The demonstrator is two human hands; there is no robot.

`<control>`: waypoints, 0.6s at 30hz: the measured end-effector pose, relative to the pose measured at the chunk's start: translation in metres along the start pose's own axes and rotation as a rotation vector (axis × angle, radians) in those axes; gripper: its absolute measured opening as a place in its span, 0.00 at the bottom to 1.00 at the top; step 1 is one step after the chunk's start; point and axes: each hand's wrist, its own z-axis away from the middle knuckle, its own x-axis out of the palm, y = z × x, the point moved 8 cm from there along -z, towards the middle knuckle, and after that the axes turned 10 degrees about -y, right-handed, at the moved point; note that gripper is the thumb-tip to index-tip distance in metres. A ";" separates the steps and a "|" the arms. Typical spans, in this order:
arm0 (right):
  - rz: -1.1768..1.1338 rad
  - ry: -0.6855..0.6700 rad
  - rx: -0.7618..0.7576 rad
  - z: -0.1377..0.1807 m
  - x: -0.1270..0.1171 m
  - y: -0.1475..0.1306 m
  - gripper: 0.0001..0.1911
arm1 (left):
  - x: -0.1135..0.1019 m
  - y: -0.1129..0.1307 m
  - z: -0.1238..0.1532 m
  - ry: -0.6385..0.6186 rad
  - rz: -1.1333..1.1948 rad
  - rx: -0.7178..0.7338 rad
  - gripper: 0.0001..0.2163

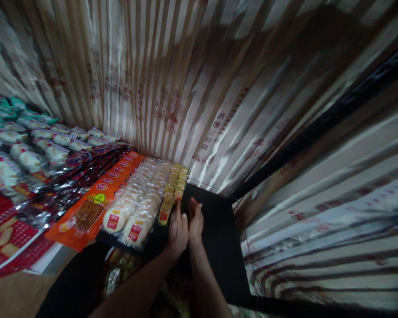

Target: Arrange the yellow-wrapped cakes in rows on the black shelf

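My left hand point(179, 229) is at the front of two rows of small yellow-wrapped packs point(171, 190). One finger stretches forward against or just beside the right row; the dim light hides whether it touches. Close on its right, my right hand point(195, 217) stands on edge over the black shelf point(220, 234), fingers extended and palm turned towards the left hand. Neither hand grips anything that I can see. Left of the yellow packs lie two rows of round white cakes in clear wrappers point(132, 216), with red labels on the front ones.
An orange snack bag point(86, 212) lies left of the cakes, beside dark shiny packets point(82, 170) and many white packs point(29, 157). A red basket point(16, 238) is at the lower left. Pleated printed curtain point(172, 88) hangs behind and right; a dark pole point(285, 154) slants across it.
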 end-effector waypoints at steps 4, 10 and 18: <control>0.015 0.088 -0.042 0.051 -0.026 -0.011 0.31 | -0.002 0.013 0.002 -0.044 -0.089 0.034 0.22; 0.192 0.079 -0.035 0.138 -0.049 -0.017 0.24 | -0.011 0.054 0.023 -0.249 -0.188 0.208 0.20; 0.682 -0.315 0.092 0.204 -0.038 0.030 0.14 | -0.054 0.025 0.148 -0.475 -0.239 0.160 0.15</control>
